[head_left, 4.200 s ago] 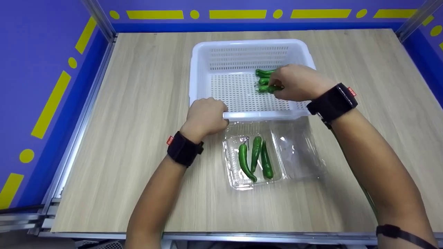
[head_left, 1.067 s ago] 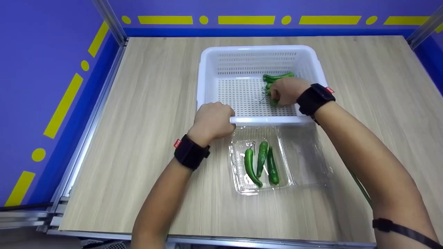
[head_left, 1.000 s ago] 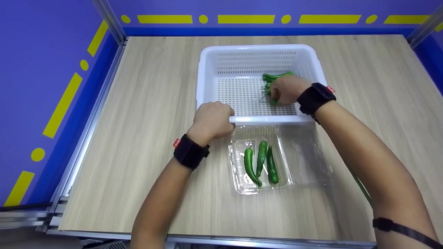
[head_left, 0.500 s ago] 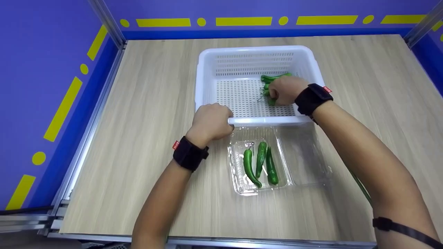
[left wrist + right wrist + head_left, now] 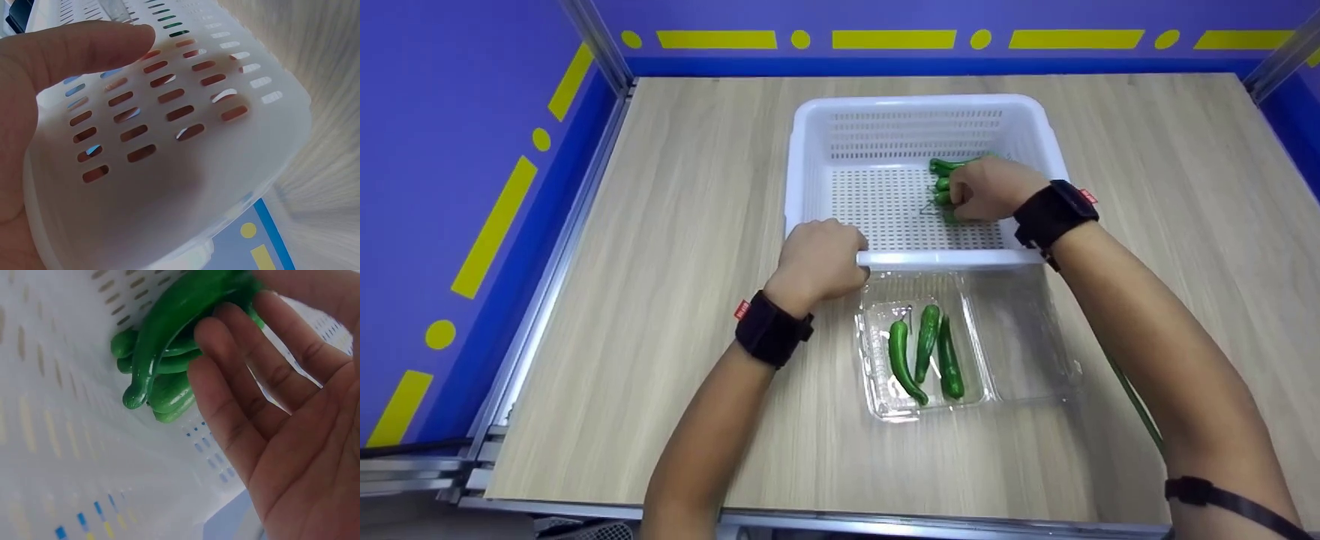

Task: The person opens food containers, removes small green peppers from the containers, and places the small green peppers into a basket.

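Observation:
My left hand (image 5: 821, 259) grips the near left part of the rim of the white slotted basket (image 5: 919, 101). In the left wrist view its thumb lies along the outer side of the basket wall (image 5: 163, 185), and the fingers show through the slots. My right hand (image 5: 997, 187) reaches inside at the basket's right side. Its thumb and forefinger pinch a green chili pepper (image 5: 154, 337), while the other fingers stay loosely bent. Several more green chilies (image 5: 174, 394) lie beneath it, partly hidden by the hand in the head view.
In front of the basket lies an opened clear plastic box (image 5: 885, 412), its lid (image 5: 1024, 337) folded out to the right. Three green chilies (image 5: 926, 345) lie side by side in it. Blue panels (image 5: 472, 112) with yellow marks border the wooden table (image 5: 690, 187).
Compared with the earliest frame, my right hand is deeper in the basket, over the chilies nearest its front. In the last half second it has shifted slightly right. The left hand keeps its grip.

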`<state>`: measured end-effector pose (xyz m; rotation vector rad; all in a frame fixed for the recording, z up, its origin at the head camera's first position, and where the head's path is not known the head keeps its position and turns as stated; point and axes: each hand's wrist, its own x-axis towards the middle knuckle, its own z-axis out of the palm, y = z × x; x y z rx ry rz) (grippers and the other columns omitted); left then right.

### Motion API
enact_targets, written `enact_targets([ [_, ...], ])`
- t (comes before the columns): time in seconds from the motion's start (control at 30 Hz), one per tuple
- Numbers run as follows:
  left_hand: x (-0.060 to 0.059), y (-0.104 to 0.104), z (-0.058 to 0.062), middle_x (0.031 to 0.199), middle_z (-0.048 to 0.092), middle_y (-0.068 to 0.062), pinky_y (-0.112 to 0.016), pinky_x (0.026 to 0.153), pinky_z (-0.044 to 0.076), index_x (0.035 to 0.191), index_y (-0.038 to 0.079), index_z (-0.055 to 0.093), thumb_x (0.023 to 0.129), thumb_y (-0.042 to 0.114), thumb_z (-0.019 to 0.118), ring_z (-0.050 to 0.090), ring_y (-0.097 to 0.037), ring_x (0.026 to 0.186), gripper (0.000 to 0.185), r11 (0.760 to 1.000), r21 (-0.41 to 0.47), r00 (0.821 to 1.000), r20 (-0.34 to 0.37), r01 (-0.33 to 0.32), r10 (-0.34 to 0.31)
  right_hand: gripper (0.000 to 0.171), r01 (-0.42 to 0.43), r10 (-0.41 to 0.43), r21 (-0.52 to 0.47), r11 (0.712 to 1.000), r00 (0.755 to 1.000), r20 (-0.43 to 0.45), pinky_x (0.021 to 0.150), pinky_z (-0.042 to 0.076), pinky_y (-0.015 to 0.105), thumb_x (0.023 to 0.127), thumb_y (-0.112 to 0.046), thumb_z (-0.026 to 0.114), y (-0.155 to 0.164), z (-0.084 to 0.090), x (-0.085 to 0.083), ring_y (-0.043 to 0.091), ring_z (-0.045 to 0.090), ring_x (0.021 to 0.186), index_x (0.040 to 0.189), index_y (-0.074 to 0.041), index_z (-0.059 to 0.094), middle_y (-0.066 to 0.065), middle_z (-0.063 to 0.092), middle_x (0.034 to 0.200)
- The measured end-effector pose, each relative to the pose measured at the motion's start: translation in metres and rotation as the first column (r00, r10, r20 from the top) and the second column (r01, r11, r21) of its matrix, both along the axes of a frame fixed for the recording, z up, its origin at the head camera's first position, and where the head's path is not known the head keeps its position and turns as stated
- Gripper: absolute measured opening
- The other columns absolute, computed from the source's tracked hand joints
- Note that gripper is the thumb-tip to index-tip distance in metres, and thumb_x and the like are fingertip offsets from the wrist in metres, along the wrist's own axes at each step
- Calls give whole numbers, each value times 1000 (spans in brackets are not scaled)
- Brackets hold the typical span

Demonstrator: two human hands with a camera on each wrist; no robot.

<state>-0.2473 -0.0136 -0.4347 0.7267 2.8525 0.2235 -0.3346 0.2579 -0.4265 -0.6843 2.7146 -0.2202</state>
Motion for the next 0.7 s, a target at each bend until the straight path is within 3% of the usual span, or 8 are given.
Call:
enact_targets([
  [0.13,0,0,2,62,43,6,-36,55,39,64,21,48,84,28,66,50,-17,64,28,1000,1,1000,3,0,0,16,30,-29,-62,998,1000,13,73,43,36,93,-23,69,2,11,3,24,59,81,92,-7,67,9,66,91],
  [0.4,0,-2,2,61,33,7,-35,54,37,61,22,38,83,26,64,44,-16,62,35,1000,6,1000,-4,6,-6,18,41,-45,-122,992,999,-27,81,48,41,95,-26,67,1,33,9,27,61,86,98,-9,70,11,71,97],
  [0.7,1,1,0,61,43,7,-39,55,44,62,21,49,82,26,65,50,-18,62,26,1000,6,1000,-21,7,-7,16,26,-59,-234,972,989,-136,72,45,36,95,-25,67,7,39,21,23,62,78,96,-9,70,8,73,90],
])
